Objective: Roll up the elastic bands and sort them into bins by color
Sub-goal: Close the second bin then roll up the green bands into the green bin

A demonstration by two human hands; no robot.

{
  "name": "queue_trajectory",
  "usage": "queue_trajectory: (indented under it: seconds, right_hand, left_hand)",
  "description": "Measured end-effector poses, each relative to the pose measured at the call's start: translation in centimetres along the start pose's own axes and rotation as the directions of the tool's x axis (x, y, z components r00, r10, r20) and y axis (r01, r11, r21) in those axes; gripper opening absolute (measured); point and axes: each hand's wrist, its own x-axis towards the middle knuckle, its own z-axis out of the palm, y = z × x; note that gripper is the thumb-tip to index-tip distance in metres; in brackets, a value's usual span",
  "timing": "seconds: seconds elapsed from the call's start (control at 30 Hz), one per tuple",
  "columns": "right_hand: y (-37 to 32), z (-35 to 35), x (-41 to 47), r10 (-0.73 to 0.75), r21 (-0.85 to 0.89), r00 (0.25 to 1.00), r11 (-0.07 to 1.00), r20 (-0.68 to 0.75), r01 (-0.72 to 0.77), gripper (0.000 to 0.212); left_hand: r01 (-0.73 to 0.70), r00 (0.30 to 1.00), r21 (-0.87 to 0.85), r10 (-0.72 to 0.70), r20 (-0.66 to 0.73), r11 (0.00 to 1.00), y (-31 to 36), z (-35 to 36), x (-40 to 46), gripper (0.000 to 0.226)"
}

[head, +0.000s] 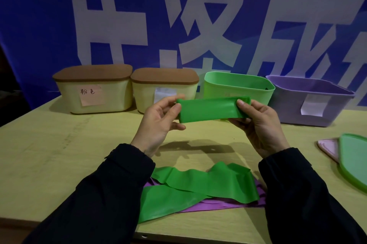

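A rolled-up green elastic band (208, 110) is held level above the table, in front of the bins. My left hand (158, 122) grips its left end and my right hand (260, 122) pinches its right end. Below them a loose green band (194, 186) lies crumpled on the table over a purple band (228, 205). At the back stand an open green bin (238, 86) and an open purple bin (309, 102).
Two cream bins with brown lids stand at the back left: one (95, 88) bears a pink note, the other (164, 88) a white label. A green lid (355, 162) and a pink lid (327, 148) lie at the right edge. A blue banner hangs behind.
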Motion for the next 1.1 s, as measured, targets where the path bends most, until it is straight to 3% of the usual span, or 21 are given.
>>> queue_trajectory:
  seconds: [0.13, 0.27, 0.43, 0.6, 0.83, 1.1]
  right_hand:
    - [0.56, 0.59, -0.14, -0.010, -0.039, 0.999, 0.999, 0.044, 0.011, 0.027]
    - [0.55, 0.65, -0.16, -0.019, -0.035, 0.999, 0.999, 0.044, 0.021, 0.028]
    - [0.51, 0.49, -0.03, -0.018, -0.012, 0.999, 1.000, 0.032, 0.018, 0.028]
    - [0.73, 0.58, 0.02, 0.001, -0.021, 0.999, 1.000, 0.042, 0.000, 0.033]
    - [0.86, 1.07, -0.27, 0.001, -0.044, 0.998, 0.999, 0.055, 0.001, 0.031]
    - [0.98, 0.88, -0.19, 0.010, -0.068, 0.999, 0.998, 0.054, -0.006, 0.031]
  left_hand:
    - [-0.049, 0.999, 0.039, 0.049, 0.001, 0.998, 0.08, -0.43, 0.08, 0.018]
    - [-0.029, 0.999, 0.030, 0.031, -0.037, 0.999, 0.27, -0.08, 0.01, 0.030]
    - [-0.018, 0.999, -0.013, 0.017, -0.050, 1.000, 0.12, -0.07, 0.00, 0.019]
    - [-0.027, 1.000, 0.037, 0.027, -0.015, 0.999, -0.18, 0.17, 0.05, 0.030]
    - [-0.080, 0.997, 0.132, 0.080, 0.005, 0.988, -0.15, 0.21, -0.14, 0.024]
    - [-0.043, 0.999, 0.087, 0.045, -0.019, 0.995, -0.06, 0.44, -0.25, 0.020]
